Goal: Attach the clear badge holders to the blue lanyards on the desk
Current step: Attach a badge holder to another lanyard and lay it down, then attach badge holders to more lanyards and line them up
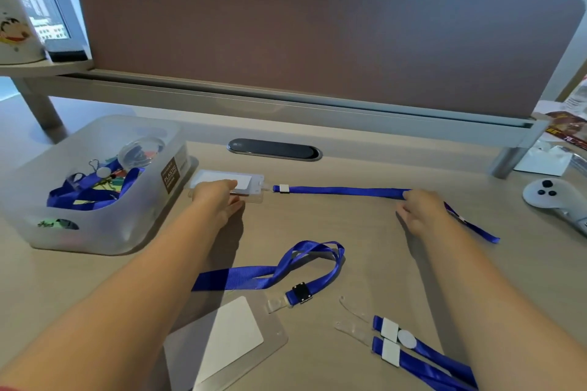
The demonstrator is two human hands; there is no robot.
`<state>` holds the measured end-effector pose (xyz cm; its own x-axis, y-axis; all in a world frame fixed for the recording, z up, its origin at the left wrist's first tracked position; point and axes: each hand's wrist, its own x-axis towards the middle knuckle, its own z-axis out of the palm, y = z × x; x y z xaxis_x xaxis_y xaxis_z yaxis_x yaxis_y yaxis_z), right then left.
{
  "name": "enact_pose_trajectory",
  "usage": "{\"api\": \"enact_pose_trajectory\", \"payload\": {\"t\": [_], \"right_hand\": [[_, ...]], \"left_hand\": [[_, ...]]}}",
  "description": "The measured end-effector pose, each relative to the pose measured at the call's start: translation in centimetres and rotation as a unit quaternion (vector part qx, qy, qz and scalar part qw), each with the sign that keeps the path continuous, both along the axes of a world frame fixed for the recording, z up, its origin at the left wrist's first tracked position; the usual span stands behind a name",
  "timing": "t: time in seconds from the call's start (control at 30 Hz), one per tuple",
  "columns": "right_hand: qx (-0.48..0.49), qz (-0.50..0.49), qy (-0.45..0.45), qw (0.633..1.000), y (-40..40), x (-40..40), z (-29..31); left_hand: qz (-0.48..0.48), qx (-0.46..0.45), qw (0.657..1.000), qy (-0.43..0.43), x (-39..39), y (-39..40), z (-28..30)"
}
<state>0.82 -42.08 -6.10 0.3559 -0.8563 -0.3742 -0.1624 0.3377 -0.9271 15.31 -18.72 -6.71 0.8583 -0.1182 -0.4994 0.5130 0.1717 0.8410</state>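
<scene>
Lying mid-frame, one clear badge holder (227, 185) joins a straight blue lanyard (343, 191); a second pair sits lower (two loose lanyard ends (419, 355) lower right). Left hand (216, 200) presses the holder flat; right hand (419, 211) pinches the strap.

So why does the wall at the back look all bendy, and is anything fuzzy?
Head view: the wide lens curves the brown divider panel and stretches both arms. Soft dark shadows fall under the left hand and right hand. Slightly soft all over; no strong glare on the desk.

Bin (95, 232) left of stretched lanyard (343, 191); looped lanyard (286, 270) nearer
</scene>
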Motion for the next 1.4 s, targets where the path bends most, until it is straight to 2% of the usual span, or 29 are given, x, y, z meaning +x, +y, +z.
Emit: {"api": "enact_pose_trajectory", "payload": {"t": [0.13, 0.23, 0.3, 0.4, 0.5, 0.67, 0.77, 0.8, 0.87, 1.0, 1.07, 1.17, 1.27, 1.4], "right_hand": [[-0.043, 0.047, 0.075, 0.995, 1.8, -1.0, 0.8], [-0.088, 0.105, 0.085, 0.987, 4.3, -2.0, 1.7], [-0.136, 0.144, 0.069, 0.978, 6.4, -2.5, 2.3], [-0.213, 0.207, 0.062, 0.953, 10.2, -3.5, 3.0], [-0.262, 0.258, 0.074, 0.927, 13.8, -4.3, 2.6], [-0.291, 0.301, 0.101, 0.902, 17.5, -4.9, 1.4], [-0.316, 0.307, 0.123, 0.889, 17.6, -5.4, 1.4], [-0.334, 0.312, 0.139, 0.878, 18.5, -6.1, 1.0], [-0.357, 0.324, 0.164, 0.860, 19.4, -6.8, 0.5], [-0.395, 0.334, 0.205, 0.831, 19.3, -6.9, -0.1], [-0.406, 0.334, 0.220, 0.822, 19.3, -7.1, -0.1], [-0.422, 0.339, 0.240, 0.806, 19.3, -7.1, 0.0], [-0.456, 0.357, 0.243, 0.778, 19.8, -6.9, 0.2], [-0.493, 0.400, 0.236, 0.735, 20.9, -6.5, 0.4]], "left_hand": [[-0.043, 0.104, 0.991, -0.070, -1.1, 1.6, 0.8], [-0.101, 0.202, 0.960, -0.163, -2.7, 3.7, 1.9], [-0.173, 0.273, 0.912, -0.253, -4.1, 5.4, 2.6], [-0.264, 0.369, 0.818, -0.354, -6.4, 8.2, 3.4], [-0.326, 0.440, 0.743, -0.385, -8.0, 11.2, 2.8], [-0.387, 0.495, 0.668, -0.398, -10.1, 13.7, 1.5], [-0.405, 0.545, 0.601, -0.421, -11.3, 12.7, 1.2], [-0.409, 0.553, 0.588, -0.426, -12.1, 13.2, 0.6], [-0.415, 0.556, 0.589, -0.415, -12.9, 13.4, 0.0], [-0.448, 0.557, 0.617, -0.328, -12.8, 12.9, 0.3], [-0.462, 0.560, 0.615, -0.307, -12.6, 12.9, 0.5], [-0.456, 0.555, 0.604, -0.346, -12.6, 12.9, 1.5], [-0.421, 0.517, 0.619, -0.416, -12.5, 13.1, 3.2], [-0.388, 0.495, 0.627, -0.460, -12.4, 13.8, 5.4]]}}
